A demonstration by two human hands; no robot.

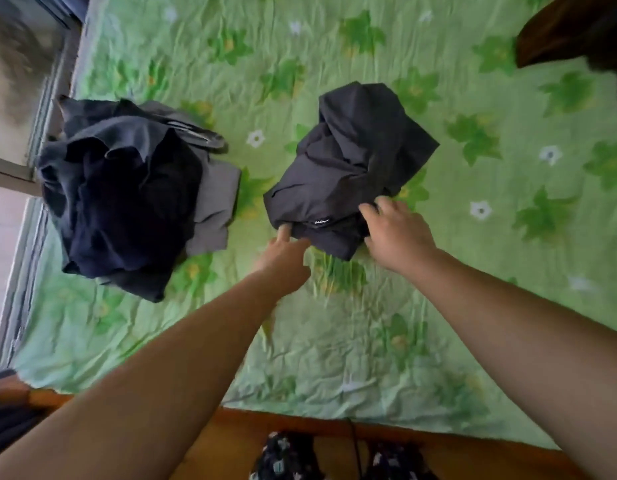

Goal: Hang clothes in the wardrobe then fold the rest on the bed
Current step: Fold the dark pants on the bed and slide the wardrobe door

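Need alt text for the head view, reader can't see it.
The left hand and right hand hold the near edge of a crumpled dark garment lying on a green flowered bed sheet. A separate pile of dark clothes sits to the left, near the bed's edge.

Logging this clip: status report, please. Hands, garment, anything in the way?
Left hand pinches near edge of dark garment on bed. Right hand grips its right corner. Pile of dark clothes lies apart, leftward; not in the way.
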